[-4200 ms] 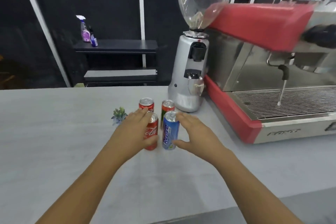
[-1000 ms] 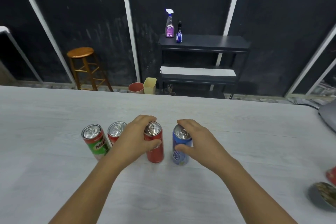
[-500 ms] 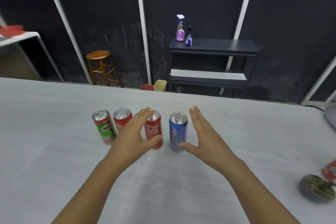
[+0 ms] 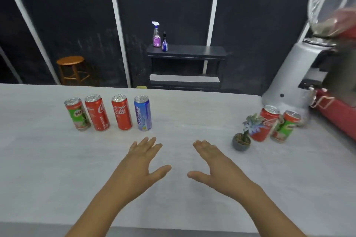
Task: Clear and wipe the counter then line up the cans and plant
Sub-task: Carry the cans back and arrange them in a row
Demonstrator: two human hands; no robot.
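Several cans stand upright in a row on the pale counter [image 4: 57,169]: a green Milo can [image 4: 77,114], a red Coca-Cola can [image 4: 97,112], a second red Coca-Cola can [image 4: 122,111] and a blue can [image 4: 143,113]. At the right, a small potted plant [image 4: 243,136] stands in front of another red can [image 4: 264,123] and another green can [image 4: 286,126]. My left hand [image 4: 143,165] and my right hand [image 4: 215,165] hover open over the counter, nearer me than the row, holding nothing.
A silver coffee grinder [image 4: 300,75] and a red espresso machine [image 4: 339,113] fill the right end of the counter. Behind the counter are a dark shelf [image 4: 185,52] with spray bottles [image 4: 157,34] and a wooden stool [image 4: 71,68].
Both hands let go of the middle red can and the blue can and drew back toward me. The view swung right, showing the plant, two more cans and the grinder.
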